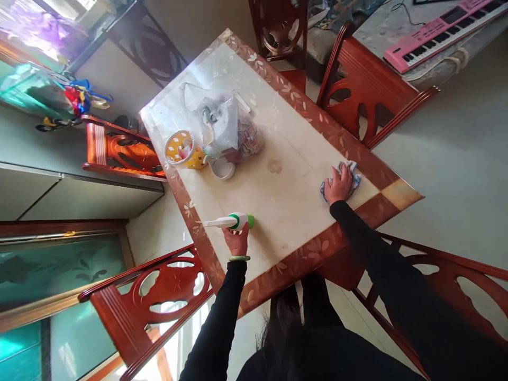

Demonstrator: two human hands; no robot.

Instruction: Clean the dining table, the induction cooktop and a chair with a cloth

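My left hand (237, 242), with a pale bangle at the wrist, is closed around a white-and-green bottle-like object (239, 220). The object has a long white tapering end pointing left and a green end on the right; its exact kind is unclear. It is over the near left part of the dining table (289, 201). Toward the table's right end, my right hand (339, 184) presses a crumpled, patterned blue-and-white cloth (352, 170) onto the tabletop, fingers bent over it.
On the table's far left part are a yellow-and-white basket (194, 157), a white cup (222, 168) and a clear plastic bag (222, 124) with packets. Carved wooden chairs (159, 296) surround the table. A pink keyboard (444, 32) lies at the upper right.
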